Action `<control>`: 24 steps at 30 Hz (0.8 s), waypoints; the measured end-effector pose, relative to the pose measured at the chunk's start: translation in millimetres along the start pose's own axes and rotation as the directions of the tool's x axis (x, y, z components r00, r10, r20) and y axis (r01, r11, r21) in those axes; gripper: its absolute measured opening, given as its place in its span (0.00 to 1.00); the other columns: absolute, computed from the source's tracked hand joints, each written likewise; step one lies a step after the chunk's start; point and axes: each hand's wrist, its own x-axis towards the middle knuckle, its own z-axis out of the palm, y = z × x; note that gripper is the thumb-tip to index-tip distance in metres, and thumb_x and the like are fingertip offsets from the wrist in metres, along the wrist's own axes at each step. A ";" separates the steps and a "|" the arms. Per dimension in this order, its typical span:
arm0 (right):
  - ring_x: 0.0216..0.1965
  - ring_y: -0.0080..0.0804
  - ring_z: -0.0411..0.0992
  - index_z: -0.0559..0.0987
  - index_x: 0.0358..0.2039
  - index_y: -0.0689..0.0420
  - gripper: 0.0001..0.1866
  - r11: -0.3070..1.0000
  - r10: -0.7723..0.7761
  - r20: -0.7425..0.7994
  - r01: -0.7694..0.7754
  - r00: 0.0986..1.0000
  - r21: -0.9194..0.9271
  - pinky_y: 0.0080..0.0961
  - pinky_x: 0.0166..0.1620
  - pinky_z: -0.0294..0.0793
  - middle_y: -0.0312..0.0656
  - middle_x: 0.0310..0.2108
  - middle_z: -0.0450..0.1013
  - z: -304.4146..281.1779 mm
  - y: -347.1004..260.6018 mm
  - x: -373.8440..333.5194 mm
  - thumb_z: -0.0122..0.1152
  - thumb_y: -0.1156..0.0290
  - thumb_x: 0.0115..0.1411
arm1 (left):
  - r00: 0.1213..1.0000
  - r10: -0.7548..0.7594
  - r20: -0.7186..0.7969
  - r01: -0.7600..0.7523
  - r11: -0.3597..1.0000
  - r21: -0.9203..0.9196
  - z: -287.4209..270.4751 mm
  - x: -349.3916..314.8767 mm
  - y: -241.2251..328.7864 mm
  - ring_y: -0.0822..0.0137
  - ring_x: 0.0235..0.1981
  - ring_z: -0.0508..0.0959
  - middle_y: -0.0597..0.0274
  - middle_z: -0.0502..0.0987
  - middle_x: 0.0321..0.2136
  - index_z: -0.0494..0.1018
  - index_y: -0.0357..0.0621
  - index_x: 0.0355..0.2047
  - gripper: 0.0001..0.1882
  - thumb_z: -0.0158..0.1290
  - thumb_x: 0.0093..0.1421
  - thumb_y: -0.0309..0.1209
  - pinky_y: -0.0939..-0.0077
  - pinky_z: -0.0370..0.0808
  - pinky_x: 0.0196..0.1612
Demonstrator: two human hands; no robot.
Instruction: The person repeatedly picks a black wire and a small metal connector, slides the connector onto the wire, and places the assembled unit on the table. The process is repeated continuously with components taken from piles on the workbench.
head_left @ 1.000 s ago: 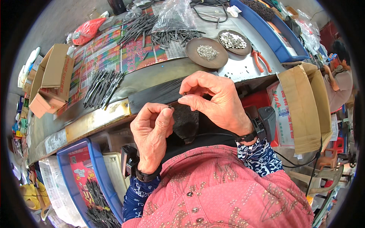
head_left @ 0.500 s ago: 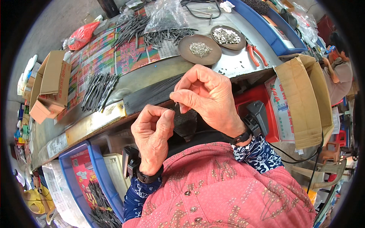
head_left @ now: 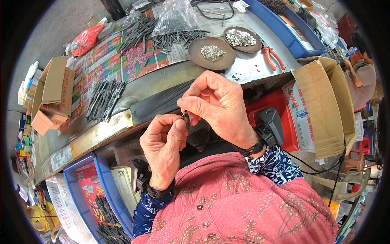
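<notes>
Over the table's front edge, my left hand (head_left: pixel 163 140) is closed in a pinch, thumb against forefinger. A short dark end of a thin black piece (head_left: pixel 185 115) shows at its fingertips. My right hand (head_left: pixel 217 107) pinches just above, its fingertips meeting the top of that piece; whatever it grips is too small to make out. Beyond the hands, a round brown dish (head_left: pixel 195 55) holds many small metal pins (head_left: pixel 212 53). Another dish (head_left: pixel 255 48) carries small silvery-white pieces (head_left: pixel 239 38). A bundle of thin black strips (head_left: pixel 105 99) lies on the table at left.
Red-handled pliers (head_left: pixel 269 59) lie beside the dishes. More black strips (head_left: pixel 140 34) are heaped at the back near a clear plastic bag (head_left: pixel 176 18). Cardboard boxes (head_left: pixel 57 87) flank the table, with a blue tray (head_left: pixel 290 34) far right and a blue bin (head_left: pixel 106 179) below left. Another person (head_left: pixel 361 81) sits at right.
My right hand has shifted slightly left, and its fingertips now meet the left hand's. The dark end of the black piece has come into sight between them.
</notes>
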 end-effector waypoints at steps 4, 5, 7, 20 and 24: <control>0.23 0.17 0.71 0.73 0.31 0.63 0.06 1.000 0.023 0.006 -0.022 1.000 -0.006 0.14 0.25 0.72 0.37 0.25 0.73 -0.4 1.4 0.4 0.63 0.78 0.59 | 1.000 -0.009 -0.017 0.009 1.000 0.026 -1.3 -0.5 -1.9 0.83 0.18 0.65 0.70 0.72 0.20 0.74 0.38 0.34 0.08 0.57 0.63 0.30 0.89 0.60 0.20; 0.23 0.17 0.71 0.73 0.31 0.63 0.06 0.999 0.025 0.009 -0.024 1.000 -0.025 0.14 0.25 0.72 0.37 0.25 0.73 -0.6 1.5 0.3 0.63 0.78 0.59 | 1.000 -0.008 -0.019 0.008 0.999 0.035 -1.6 -0.9 -2.4 0.83 0.18 0.65 0.70 0.72 0.20 0.74 0.38 0.34 0.08 0.57 0.63 0.30 0.89 0.60 0.20; 0.24 0.16 0.71 0.73 0.31 0.63 0.06 0.997 0.034 0.015 -0.033 0.999 -0.065 0.14 0.25 0.72 0.37 0.24 0.73 -0.8 1.6 0.1 0.63 0.78 0.59 | 0.999 -0.016 -0.032 0.018 0.999 0.044 -2.1 -1.8 -3.5 0.83 0.18 0.66 0.70 0.72 0.20 0.74 0.38 0.33 0.08 0.57 0.63 0.30 0.89 0.60 0.20; 0.24 0.15 0.70 0.71 0.29 0.62 0.08 0.988 -0.039 0.069 0.049 0.997 -0.147 0.13 0.25 0.71 0.35 0.26 0.72 -4.2 6.1 -0.9 0.63 0.80 0.59 | 0.997 0.076 -0.013 -0.074 0.991 0.115 4.0 -1.6 -5.6 0.82 0.16 0.60 0.68 0.71 0.20 0.72 0.38 0.32 0.09 0.57 0.62 0.31 0.88 0.54 0.18; 0.24 0.14 0.70 0.70 0.28 0.62 0.08 0.986 -0.102 0.014 0.103 0.995 -0.133 0.13 0.25 0.71 0.36 0.26 0.72 -0.7 11.1 -3.8 0.62 0.81 0.59 | 0.995 0.093 -0.041 -0.090 0.994 0.067 10.1 -2.0 -7.9 0.82 0.16 0.60 0.68 0.71 0.20 0.72 0.37 0.32 0.09 0.57 0.62 0.31 0.87 0.54 0.18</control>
